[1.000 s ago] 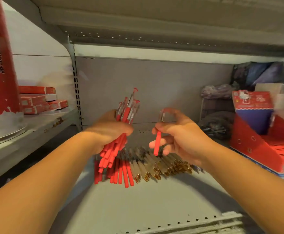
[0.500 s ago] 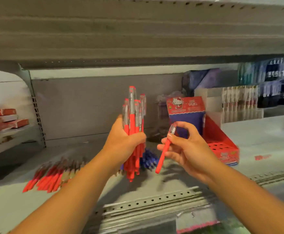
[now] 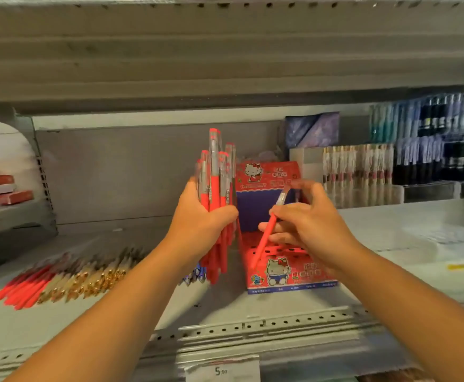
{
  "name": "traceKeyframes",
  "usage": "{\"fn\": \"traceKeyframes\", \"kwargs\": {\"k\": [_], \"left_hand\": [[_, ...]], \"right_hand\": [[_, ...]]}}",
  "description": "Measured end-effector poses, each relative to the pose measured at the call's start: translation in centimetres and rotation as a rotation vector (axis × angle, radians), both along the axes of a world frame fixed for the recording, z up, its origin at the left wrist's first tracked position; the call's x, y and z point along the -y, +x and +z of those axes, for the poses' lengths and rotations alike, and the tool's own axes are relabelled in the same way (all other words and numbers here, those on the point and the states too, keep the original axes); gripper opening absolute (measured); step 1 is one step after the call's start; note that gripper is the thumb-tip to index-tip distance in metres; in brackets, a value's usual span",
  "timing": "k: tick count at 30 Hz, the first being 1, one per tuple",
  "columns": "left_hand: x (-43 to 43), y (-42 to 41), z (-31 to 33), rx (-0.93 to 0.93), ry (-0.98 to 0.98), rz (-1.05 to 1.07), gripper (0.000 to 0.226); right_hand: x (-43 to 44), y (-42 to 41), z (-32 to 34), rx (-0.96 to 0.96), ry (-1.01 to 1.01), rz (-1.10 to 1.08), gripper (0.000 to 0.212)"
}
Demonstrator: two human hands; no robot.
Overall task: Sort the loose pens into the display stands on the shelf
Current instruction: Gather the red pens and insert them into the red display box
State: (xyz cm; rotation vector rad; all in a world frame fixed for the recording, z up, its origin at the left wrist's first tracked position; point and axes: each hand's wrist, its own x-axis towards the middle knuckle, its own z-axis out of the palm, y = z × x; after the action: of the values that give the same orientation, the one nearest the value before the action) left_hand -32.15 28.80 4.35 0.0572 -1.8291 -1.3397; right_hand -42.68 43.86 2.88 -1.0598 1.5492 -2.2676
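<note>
My left hand (image 3: 197, 221) grips an upright bundle of red pens (image 3: 215, 186) with clear caps, just left of a red cartoon-cat display stand (image 3: 288, 274) on the shelf. My right hand (image 3: 308, 224) pinches a single red pen (image 3: 265, 241), tilted, its lower tip over the stand's perforated red tray. A row of loose pens (image 3: 60, 277), red and gold-tipped, lies on the shelf at the left. A few blue pens (image 3: 195, 274) lie behind my left forearm.
Filled pen displays (image 3: 363, 166) and dark pen racks (image 3: 445, 150) stand at the back right. Red boxes (image 3: 2, 188) are stacked on the side shelf at left. A price tag (image 3: 222, 369) reading 5.90 hangs on the shelf's front rail. The upper shelf sits low overhead.
The view has swung right from the loose pile to the stand. Both hands moved right, and the single pen's tip has come down over the stand's tray.
</note>
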Motion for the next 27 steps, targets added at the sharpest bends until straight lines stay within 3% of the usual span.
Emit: {"fn": "traceKeyframes", "kwargs": {"k": [7,11,17,27], "left_hand": [[1.8,-5.3,2.8,-0.018,0.059,0.104,0.036],[3.3,-8.4,2.7,-0.025,0.012,0.167,0.038],[5.1,-9.4,0.6,0.029,-0.047,0.233,0.039],[5.7,-9.8,-0.8,0.095,-0.030,0.197,0.040]], "right_hand": [[2.9,-4.9,2.9,-0.355,0.064,-0.230,0.052],[5.9,-8.0,3.7,-0.451,0.170,-0.356,0.060],[7.5,-11.2,1.6,-0.691,0.242,-0.338,0.053],[8.1,-13.0,0.4,-0.666,0.150,-0.252,0.063]]}}
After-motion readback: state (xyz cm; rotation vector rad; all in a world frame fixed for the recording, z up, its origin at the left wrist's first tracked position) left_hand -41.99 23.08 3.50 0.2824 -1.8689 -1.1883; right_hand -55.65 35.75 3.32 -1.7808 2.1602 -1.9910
